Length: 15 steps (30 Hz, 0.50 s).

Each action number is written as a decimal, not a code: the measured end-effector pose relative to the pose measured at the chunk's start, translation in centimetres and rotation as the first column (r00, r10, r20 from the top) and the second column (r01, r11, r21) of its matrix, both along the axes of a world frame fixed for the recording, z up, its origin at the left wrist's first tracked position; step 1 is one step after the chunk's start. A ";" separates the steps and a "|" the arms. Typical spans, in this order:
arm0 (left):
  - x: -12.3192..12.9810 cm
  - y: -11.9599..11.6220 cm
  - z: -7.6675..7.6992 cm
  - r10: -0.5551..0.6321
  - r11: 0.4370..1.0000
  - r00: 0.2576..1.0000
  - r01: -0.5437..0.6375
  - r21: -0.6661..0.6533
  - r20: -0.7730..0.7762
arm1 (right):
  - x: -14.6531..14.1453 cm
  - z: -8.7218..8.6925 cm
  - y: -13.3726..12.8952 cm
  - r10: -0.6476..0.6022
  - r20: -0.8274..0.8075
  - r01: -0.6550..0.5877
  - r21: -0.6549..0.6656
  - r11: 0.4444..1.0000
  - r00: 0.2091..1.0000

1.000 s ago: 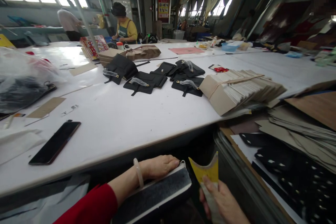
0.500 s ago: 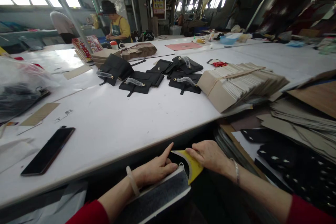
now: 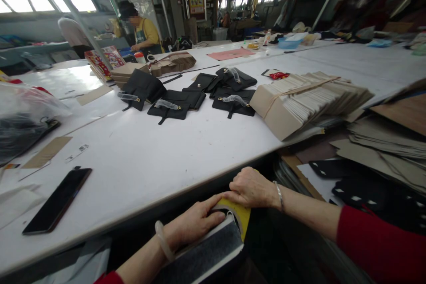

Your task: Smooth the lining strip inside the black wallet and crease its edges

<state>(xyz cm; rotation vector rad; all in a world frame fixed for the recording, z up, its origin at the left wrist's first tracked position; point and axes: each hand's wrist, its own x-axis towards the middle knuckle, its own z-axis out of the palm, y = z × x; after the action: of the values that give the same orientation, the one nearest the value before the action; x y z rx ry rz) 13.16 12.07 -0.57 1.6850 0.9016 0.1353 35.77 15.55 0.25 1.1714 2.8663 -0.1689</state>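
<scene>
A dark block-like piece (image 3: 209, 253) with pale edges lies below the table edge. Along its upper edge rests my left hand (image 3: 196, 224), thumb bent at the block's end and fingertips beside a curved yellow piece (image 3: 244, 215). My right hand (image 3: 251, 188) has its fingers closed on the top of that yellow piece, which bends round the block's end. The fingertips of both hands meet above it. A white bangle (image 3: 163, 242) is on the left wrist, a silver one (image 3: 278, 195) on the right.
On the white table (image 3: 143, 155) lie a phone (image 3: 58, 199), several black bags (image 3: 168, 105) and a banded stack of card (image 3: 299, 102). Black cut pieces (image 3: 376, 195) lie at right. A person in yellow (image 3: 148, 35) sits across the table.
My right hand has moved left and slightly up, bringing the yellow piece closer round the block's end. My left index finger no longer sticks up and now meets the right fingertips.
</scene>
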 end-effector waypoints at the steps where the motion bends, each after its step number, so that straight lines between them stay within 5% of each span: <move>1: 0.0 0.0 0.1 -0.007 1.000 1.000 0.007 0.003 0.004 | -0.1 0.0 0.0 0.008 0.009 -0.008 0.006 1.000 1.000; 15: 0.3 -0.4 0.4 -0.035 0.996 0.999 0.032 0.084 0.028 | -0.6 -0.3 -0.2 0.037 0.056 -0.039 0.033 0.999 0.998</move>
<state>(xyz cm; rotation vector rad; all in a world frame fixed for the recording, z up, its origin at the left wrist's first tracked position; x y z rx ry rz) 13.42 11.65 -0.17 1.7703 0.8553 0.1770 35.15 15.36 -0.06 1.1079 2.8520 -0.0856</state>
